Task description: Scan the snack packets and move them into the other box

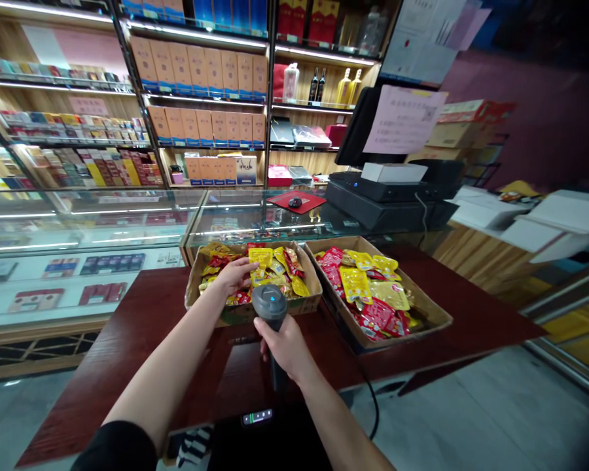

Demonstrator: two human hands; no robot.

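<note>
My right hand (287, 347) is wrapped round the handle of a dark grey barcode scanner (269, 305), whose head shows a small blue light. My left hand (235, 276) reaches over the left cardboard box (302, 304), its fingertips closed at the left edge of a yellow snack packet (260, 257). That packet faces me, tilted up above the others; part of the grip is hidden. Red, yellow and gold packets fill this box. To its right, a second cardboard box (434, 322) holds more red packets (377, 315) and yellow packets (356, 284).
Both boxes stand on a dark red wooden table (142, 340). Behind it runs a glass display counter (127, 226) with a mouse (295, 203) and a monitor (360, 124). Stocked shelves line the wall. A black cable (375, 405) hangs at the table's front edge.
</note>
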